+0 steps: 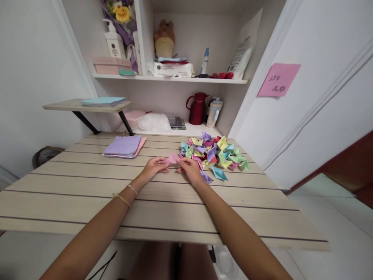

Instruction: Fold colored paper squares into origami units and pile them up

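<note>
A pink folded paper piece (172, 158) lies low over the wooden table (87, 182), pinched from both sides. My left hand (153, 168) grips its left end with closed fingers. My right hand (190, 168) pinches its right end. Just right of my hands lies a pile of folded paper boats (215, 153) in several colours. One purple boat (206, 177) and one blue boat (219, 173) sit at the pile's near edge, beside my right wrist.
A stack of purple and pink paper sheets (124, 146) lies at the table's far left. Behind stand a small raised shelf (84, 105) with blue sheets, a red kettle (197, 108), a cup (214, 112) and a cluttered wall shelf (171, 77). A white door with a pink note (279, 79) is at right.
</note>
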`<state>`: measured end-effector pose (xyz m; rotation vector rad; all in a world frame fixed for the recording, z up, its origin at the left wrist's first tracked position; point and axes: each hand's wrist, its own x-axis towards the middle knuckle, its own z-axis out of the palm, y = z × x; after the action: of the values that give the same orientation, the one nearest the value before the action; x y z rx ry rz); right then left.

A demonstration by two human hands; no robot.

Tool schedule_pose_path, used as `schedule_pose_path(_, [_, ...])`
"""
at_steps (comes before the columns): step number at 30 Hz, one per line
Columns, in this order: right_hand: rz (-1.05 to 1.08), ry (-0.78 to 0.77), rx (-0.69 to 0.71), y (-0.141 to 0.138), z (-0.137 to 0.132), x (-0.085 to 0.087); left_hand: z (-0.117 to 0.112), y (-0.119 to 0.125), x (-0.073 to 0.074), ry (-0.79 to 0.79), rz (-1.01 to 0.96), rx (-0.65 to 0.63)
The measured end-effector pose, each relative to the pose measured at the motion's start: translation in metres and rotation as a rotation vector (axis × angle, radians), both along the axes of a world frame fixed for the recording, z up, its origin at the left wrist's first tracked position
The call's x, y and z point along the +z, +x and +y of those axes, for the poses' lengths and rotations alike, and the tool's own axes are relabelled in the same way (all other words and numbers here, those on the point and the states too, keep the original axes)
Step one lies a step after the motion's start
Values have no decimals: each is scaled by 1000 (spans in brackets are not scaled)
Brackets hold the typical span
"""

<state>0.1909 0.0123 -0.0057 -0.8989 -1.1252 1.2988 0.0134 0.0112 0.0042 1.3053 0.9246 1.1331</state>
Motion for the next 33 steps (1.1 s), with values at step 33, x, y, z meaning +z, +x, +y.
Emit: schedule_pose_path(33, [-171, 115, 41, 0, -6, 2, -8, 8, 2, 117, 135, -15])
